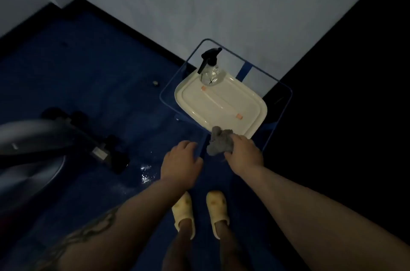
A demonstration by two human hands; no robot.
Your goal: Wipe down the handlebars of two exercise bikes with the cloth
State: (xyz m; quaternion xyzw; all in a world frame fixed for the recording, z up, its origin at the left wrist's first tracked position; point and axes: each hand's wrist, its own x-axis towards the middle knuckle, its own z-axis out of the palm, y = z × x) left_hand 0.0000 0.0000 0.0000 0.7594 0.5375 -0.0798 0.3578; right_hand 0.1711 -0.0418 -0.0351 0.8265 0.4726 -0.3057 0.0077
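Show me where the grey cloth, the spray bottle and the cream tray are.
grey cloth (218, 142), head view, on its crumpled middle.
spray bottle (211, 74), head view, on its clear body.
cream tray (221, 102), head view, on its bare flat centre.

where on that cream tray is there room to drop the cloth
The tray's middle is bare, between the spray bottle at its far corner and the right hand gripping the cloth at the near corner. The far corner is taken.
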